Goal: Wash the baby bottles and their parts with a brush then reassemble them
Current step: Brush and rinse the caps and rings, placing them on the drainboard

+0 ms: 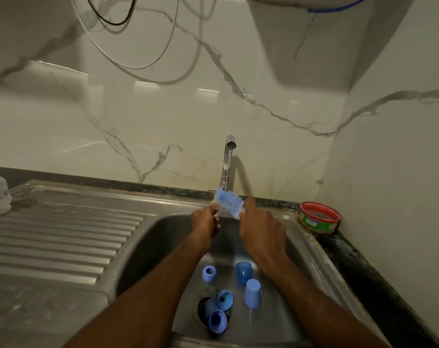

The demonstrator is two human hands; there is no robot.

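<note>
Head view: both hands under the tap (228, 156). Right hand (261, 229) clamped on bristly blue brush (229, 200); left hand (205, 222) gripping something clear, unidentifiable. Smooth blue bottle parts (243, 272) below, in steel sink (148, 242).

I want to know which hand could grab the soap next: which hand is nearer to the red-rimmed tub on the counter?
Right. The right hand is over the sink, just left of the red-rimmed tub; the left hand is farther left, beyond the brush.

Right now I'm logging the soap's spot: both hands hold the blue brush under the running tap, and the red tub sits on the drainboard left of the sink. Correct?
Not quite. The head view shows the red tub on the dark counter right of the sink, in the corner. Left hand and right hand do hold the blue brush under the tap.
</note>
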